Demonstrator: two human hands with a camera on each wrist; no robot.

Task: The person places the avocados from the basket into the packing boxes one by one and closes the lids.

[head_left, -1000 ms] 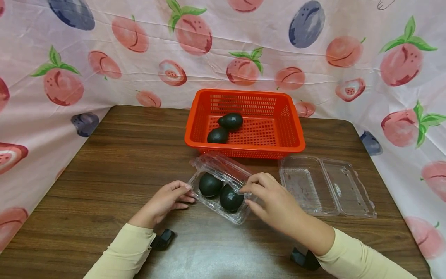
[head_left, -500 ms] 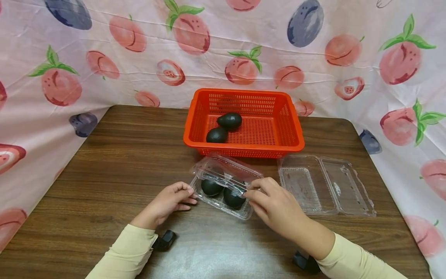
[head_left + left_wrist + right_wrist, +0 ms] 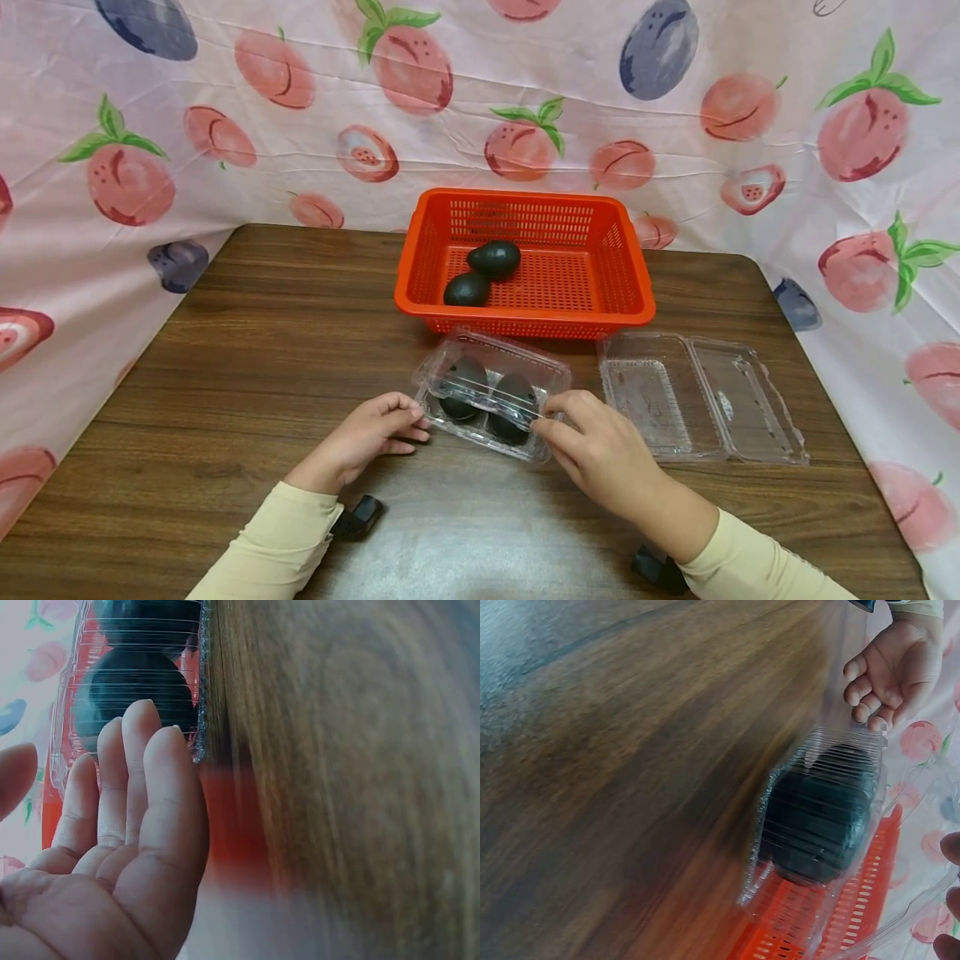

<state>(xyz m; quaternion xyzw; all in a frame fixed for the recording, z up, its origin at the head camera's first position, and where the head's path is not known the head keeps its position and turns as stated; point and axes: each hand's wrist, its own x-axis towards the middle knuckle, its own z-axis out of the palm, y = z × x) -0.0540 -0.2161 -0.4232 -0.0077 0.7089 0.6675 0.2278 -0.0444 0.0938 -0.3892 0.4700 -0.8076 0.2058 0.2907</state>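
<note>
Tabletop [image 3: 300, 317]: smooth-looking wood grain, container skid judged possible under uneven lid pressure. Red basket [image 3: 525, 317] at 12 o'clock: bump possible from any forward shove. Open spare container [image 3: 648, 400] at 3 o'clock: knock possible from a wide rightward swing. Filled clamshell [image 3: 480, 440] at centre, skewed to the basket, with lid [image 3: 517, 354] over the contents but front edge not seated: misaligned closure possible from pressure at one corner only. Right hand [image 3: 600, 446] at 4 o'clock: fingers curled, lid edge pinched between thumb and fingertips. Left hand [image 3: 366, 440] at 8 o'clock: fingers nearly straight, thumb apart, just at the corner; firm hold not determinable, fingertip trapping possible. Avocado pair [image 3: 510, 427] inside the clamshell: lid jam possible from tall crowns. Edges and room: far table edge close behind the basket; tight clearance toward 12 and 3 o'clock; broad room toward 6 and 10 o'clock.
</note>
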